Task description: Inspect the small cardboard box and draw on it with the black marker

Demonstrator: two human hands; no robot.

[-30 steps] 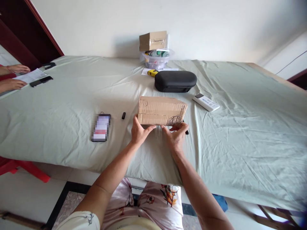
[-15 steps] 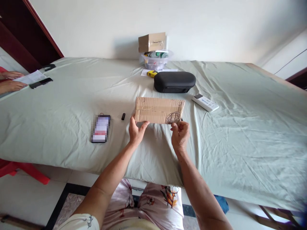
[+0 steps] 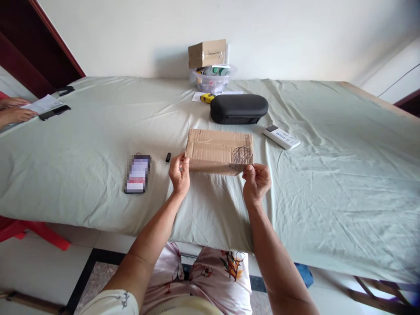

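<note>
A brown cardboard box point(image 3: 219, 150) with a scribbled-out patch at its near right corner is held just above the green-sheeted table point(image 3: 82, 144). My left hand point(image 3: 180, 174) grips its near left corner, fingers closed round the edge. At the near right corner my right hand point(image 3: 256, 181) pinches the box, fingers curled. A small black marker cap point(image 3: 168, 157) lies on the sheet just left of the box, and a phone point(image 3: 138, 173) lies further left.
Behind the box are a black hard case point(image 3: 239, 108), a white remote point(image 3: 281, 137), a yellow tape measure point(image 3: 208, 97), and a plastic tub point(image 3: 211, 78) with a small cardboard box point(image 3: 206, 53) on top. Another person's hands point(image 3: 15, 114), paper and a phone lie far left.
The box has been turned and tipped, so its broad face with the scribble now faces up. Both hands slid outward from the near edge to the two near corners.
</note>
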